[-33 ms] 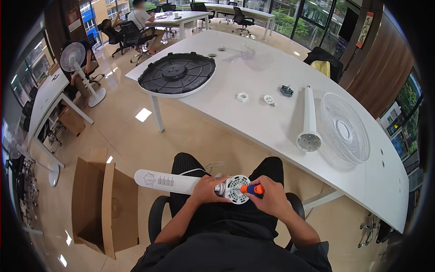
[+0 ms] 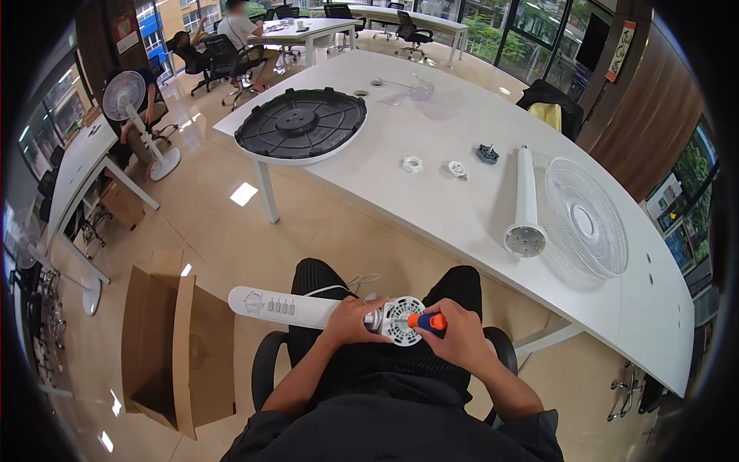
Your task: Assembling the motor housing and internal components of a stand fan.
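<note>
Across my lap lies a white fan body (image 2: 289,308), its long panel with buttons pointing left and its round slotted motor housing (image 2: 402,331) at the right. My left hand (image 2: 352,322) is closed around the neck beside the housing. My right hand (image 2: 462,333) grips an orange and dark blue screwdriver (image 2: 435,324). The screwdriver lies nearly level, its tip over the middle of the slotted housing; whether it sits in a screw is too small to tell. A white cord (image 2: 362,282) loops behind the fan body.
A white table (image 2: 431,215) ahead bears a round black base (image 2: 300,123), a clear fan blade (image 2: 419,92), small parts including a white ring nut (image 2: 412,164), a white pole (image 2: 526,192) and a grille (image 2: 585,219). On the floor at left stands an open cardboard box (image 2: 185,346).
</note>
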Available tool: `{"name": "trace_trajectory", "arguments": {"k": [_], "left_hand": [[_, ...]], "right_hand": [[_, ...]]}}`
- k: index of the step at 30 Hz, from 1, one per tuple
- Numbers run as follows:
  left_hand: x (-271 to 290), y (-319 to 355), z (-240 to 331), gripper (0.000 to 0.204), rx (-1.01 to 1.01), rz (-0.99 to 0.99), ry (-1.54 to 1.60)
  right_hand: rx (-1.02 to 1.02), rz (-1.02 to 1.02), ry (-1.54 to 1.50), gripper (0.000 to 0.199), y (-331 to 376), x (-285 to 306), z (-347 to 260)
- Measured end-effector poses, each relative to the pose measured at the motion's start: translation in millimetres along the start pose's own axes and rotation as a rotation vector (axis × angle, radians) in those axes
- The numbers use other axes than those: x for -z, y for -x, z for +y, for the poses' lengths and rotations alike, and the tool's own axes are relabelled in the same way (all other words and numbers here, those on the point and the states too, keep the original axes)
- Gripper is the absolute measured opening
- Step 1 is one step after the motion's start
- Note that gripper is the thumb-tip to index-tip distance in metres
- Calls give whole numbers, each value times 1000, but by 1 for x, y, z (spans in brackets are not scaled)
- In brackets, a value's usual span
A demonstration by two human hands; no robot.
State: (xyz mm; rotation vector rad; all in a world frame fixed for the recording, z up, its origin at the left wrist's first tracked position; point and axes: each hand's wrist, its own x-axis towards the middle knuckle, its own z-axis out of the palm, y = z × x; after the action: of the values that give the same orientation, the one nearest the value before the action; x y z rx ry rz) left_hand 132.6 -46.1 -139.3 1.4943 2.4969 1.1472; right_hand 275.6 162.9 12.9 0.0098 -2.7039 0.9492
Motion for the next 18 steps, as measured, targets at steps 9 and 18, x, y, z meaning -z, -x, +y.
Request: {"name": "trace_trajectory", "arguments": {"k": [9, 18], "left_hand": [[4, -1, -1, 104, 14, -135, 25], [48, 26, -44, 103, 22, -255, -307]], "right_hand": [[-17, -76, -31, 37, -1, 39, 7], [-266, 349, -679, 32, 39, 49, 88]]}}
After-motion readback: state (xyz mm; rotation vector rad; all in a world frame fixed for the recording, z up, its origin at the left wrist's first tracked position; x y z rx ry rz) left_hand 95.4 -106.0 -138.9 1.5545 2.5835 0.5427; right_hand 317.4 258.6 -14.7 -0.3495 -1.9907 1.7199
